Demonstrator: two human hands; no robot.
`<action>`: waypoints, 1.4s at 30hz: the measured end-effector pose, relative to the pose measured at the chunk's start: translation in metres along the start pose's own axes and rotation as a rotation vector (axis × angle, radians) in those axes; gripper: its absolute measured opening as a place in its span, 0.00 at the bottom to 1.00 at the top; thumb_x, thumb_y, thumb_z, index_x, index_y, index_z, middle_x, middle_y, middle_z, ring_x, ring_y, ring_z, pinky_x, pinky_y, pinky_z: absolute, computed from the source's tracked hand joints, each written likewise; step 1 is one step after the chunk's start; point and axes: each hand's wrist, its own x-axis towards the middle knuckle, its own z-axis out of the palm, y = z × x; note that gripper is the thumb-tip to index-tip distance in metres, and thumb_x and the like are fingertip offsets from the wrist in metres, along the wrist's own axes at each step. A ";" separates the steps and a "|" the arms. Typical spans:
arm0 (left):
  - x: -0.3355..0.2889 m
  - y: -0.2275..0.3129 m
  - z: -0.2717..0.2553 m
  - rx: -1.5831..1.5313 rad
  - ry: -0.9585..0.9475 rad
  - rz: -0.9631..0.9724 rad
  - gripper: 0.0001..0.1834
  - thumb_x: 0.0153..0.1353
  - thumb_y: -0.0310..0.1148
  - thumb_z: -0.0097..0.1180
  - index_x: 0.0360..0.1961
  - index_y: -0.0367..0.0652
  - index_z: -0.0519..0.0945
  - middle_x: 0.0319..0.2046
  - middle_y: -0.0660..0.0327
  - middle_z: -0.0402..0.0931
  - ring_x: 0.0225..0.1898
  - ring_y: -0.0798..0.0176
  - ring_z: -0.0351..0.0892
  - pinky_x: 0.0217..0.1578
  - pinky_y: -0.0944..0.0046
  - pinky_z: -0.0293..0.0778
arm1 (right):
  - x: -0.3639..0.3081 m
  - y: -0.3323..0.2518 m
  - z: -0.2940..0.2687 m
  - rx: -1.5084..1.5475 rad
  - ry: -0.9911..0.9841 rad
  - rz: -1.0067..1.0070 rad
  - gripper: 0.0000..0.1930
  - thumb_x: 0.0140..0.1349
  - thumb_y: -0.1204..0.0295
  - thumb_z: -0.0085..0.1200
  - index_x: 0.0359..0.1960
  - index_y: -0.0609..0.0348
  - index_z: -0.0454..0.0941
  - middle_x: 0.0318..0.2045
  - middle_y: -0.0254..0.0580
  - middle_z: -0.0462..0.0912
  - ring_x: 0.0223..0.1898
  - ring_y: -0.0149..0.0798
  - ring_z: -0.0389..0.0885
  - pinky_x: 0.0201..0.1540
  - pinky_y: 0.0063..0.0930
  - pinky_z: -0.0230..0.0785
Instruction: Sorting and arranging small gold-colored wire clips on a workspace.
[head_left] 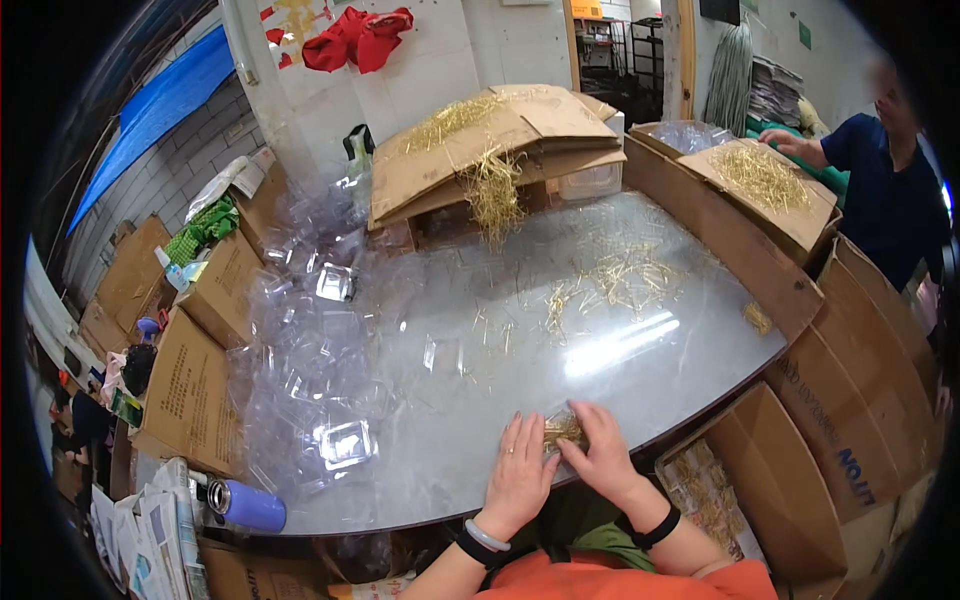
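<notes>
Near the table's front edge, a small clear plastic box (563, 430) filled with thin gold-coloured pieces sits between my hands. My left hand (520, 462) presses against its left side, fingers together and pointing away from me. My right hand (602, 455) grips it from the right, with the fingers over the far end and the thumb at the near side. The lower part of the box is hidden by my fingers. Beyond them, loose gold pieces (625, 278) lie scattered on the grey table (480, 385).
A heap of clear plastic boxes (310, 375) covers the table's left side. Cardboard (450, 165) with gold pieces stands at the back. A purple bottle (250, 506) lies front left. An open carton (780, 480) sits below the right edge. Another person (880, 190) stands far right.
</notes>
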 end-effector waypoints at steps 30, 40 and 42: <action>-0.006 -0.013 0.009 -0.136 -0.093 0.078 0.42 0.61 0.34 0.60 0.73 0.32 0.58 0.72 0.41 0.57 0.74 0.35 0.54 0.73 0.43 0.51 | -0.018 -0.010 0.001 -0.402 -0.045 -0.123 0.29 0.69 0.61 0.55 0.67 0.66 0.68 0.67 0.56 0.71 0.70 0.57 0.66 0.72 0.57 0.53; -0.014 0.003 0.001 0.097 -0.163 0.064 0.35 0.66 0.35 0.53 0.71 0.30 0.63 0.69 0.41 0.65 0.72 0.37 0.58 0.74 0.41 0.50 | -0.030 -0.001 0.006 -0.382 -0.088 -0.195 0.28 0.74 0.55 0.47 0.69 0.58 0.67 0.70 0.48 0.69 0.75 0.48 0.60 0.75 0.60 0.43; -0.016 0.002 0.002 0.151 -0.128 0.087 0.33 0.67 0.37 0.53 0.70 0.30 0.65 0.68 0.40 0.66 0.71 0.36 0.60 0.73 0.41 0.53 | -0.026 -0.002 0.004 -0.345 -0.102 -0.179 0.27 0.74 0.58 0.48 0.68 0.59 0.68 0.69 0.49 0.70 0.73 0.49 0.63 0.73 0.58 0.48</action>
